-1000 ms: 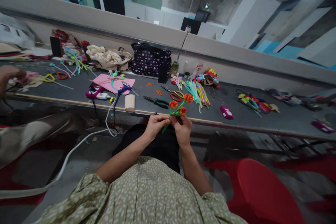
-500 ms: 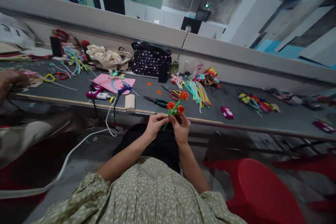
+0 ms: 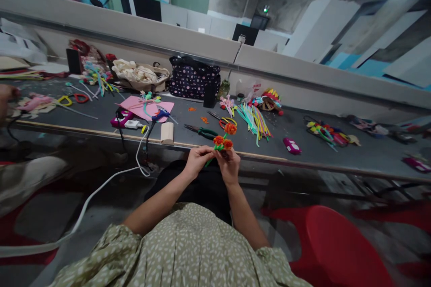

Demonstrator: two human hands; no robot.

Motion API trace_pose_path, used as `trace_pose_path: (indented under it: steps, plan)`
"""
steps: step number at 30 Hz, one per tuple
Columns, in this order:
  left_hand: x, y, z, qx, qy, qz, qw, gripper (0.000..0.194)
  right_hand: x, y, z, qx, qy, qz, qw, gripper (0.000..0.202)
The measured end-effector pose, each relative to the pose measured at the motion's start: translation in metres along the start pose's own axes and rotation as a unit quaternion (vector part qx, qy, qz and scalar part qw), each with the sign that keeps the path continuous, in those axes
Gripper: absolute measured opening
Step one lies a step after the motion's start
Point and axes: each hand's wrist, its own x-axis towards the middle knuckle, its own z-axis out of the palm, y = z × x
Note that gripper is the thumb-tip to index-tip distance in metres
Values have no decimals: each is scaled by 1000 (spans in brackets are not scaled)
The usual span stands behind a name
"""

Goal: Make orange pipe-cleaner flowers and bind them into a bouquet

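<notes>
Three orange fuzzy flowers (image 3: 230, 128) on green stems are held together just beyond the table's front edge, one bloom higher than the other two. My left hand (image 3: 198, 159) pinches the green stems from the left. Opposite it, my right hand (image 3: 229, 166) closes its fingers round the stems just below the lower blooms. Behind the flowers lie green-handled pliers (image 3: 207, 132) and scissors (image 3: 227, 121) with red and yellow handles. Small orange scraps (image 3: 204, 119) are on the table near the pliers.
A wooden block (image 3: 167, 132), a blue glue gun (image 3: 159, 114) and pink paper (image 3: 134, 105) lie to the left. Pipe cleaners (image 3: 254, 121) and a purple box (image 3: 292, 145) are to the right. A dotted bag (image 3: 193, 78) stands behind. Another person's hand (image 3: 4, 101) is far left.
The flowers have moved slightly left and down, with the blooms closer to my fingers. My right hand has shifted a little left. The other person's hand has moved left.
</notes>
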Motion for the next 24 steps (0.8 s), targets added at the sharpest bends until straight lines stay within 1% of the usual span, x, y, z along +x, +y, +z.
trace_pose_path:
  steps: [6,12,15,17,19,22,24]
  plan:
    - [-1,-2,0,-17,37,-22,999,22,0,2,3,-18,13,4,1000,21]
    - [-1,1,0,-21,31,-25,999,22,3,9,9,4,22,-1,1000,22]
    - [3,1,-2,-33,19,-26,999,21,7,10,11,15,17,4,1000,24]
    - [12,1,-3,-41,14,-30,999,22,12,9,13,37,5,16,999,24]
    - [26,1,-7,-48,17,-31,998,22,21,10,16,79,5,35,996,25]
    - [53,3,-14,-51,37,-9,998,20,42,16,25,137,29,59,988,30]
    - [73,5,-20,-51,55,5,997,19,60,24,33,140,36,65,987,31]
